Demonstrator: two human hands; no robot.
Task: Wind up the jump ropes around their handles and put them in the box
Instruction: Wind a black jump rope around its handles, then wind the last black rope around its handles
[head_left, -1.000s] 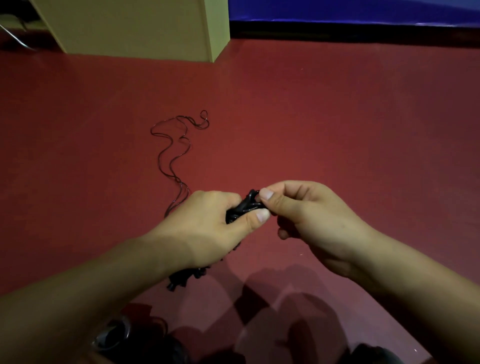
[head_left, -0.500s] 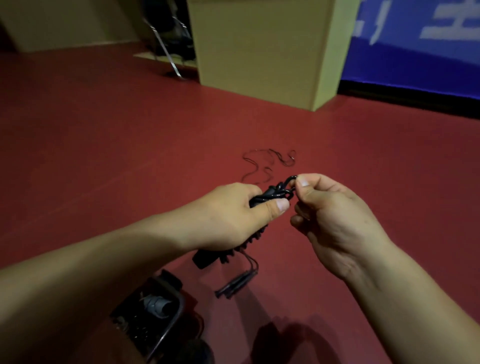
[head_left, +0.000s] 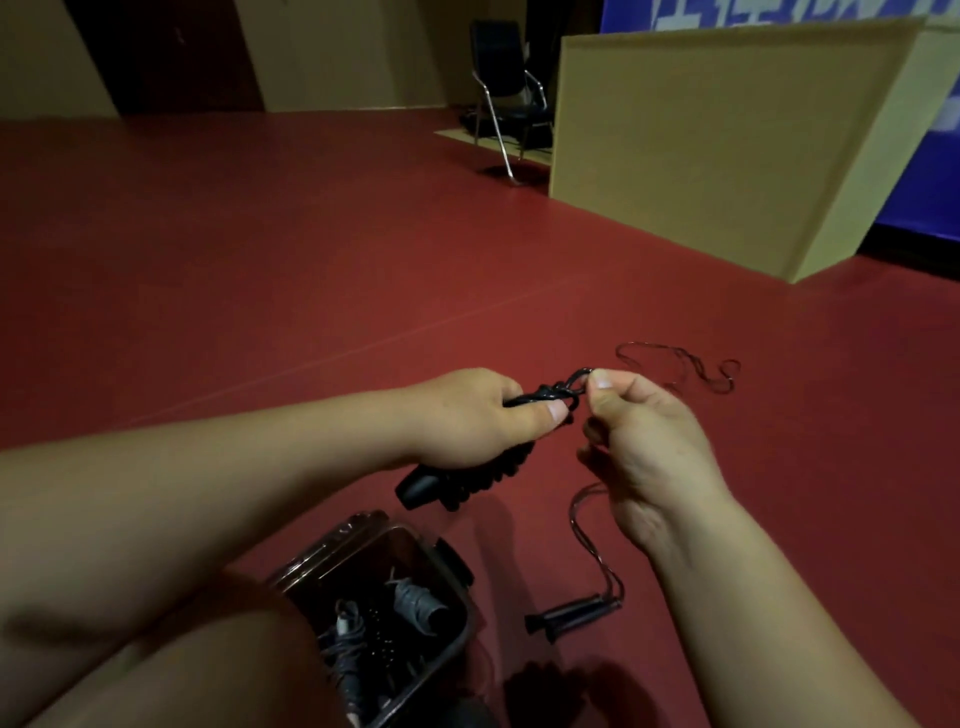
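Head view: above the box (head_left: 332, 545), the left hand (head_left: 467, 421) grips the wound jump rope (head_left: 467, 480) by its handles, while the right hand (head_left: 644, 441) pinches the cord's end loop (head_left: 576, 379). Another jump rope (head_left: 576, 616) lies unwound just right of the box. If that pinch slips, I judge the winding may spring loose.
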